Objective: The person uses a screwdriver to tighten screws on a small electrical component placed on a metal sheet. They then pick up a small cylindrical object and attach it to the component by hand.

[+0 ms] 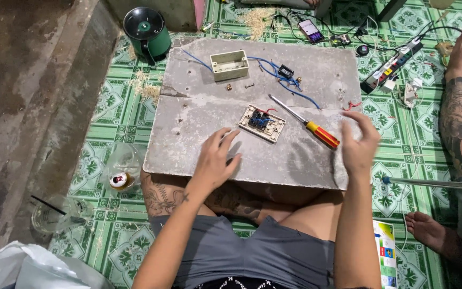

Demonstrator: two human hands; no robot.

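1. I see the left hand resting flat, fingers spread, on the grey stone slab desk.
2. The right hand hovers open and blurred, holding nothing, just beside the red-and-yellow-handled screwdriver.
3. The cream switch plate with blue wiring lies between the hands, apart from both.

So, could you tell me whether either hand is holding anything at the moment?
Nothing is held: the left hand rests flat on the grey board, and the right hand hovers empty by the screwdriver.
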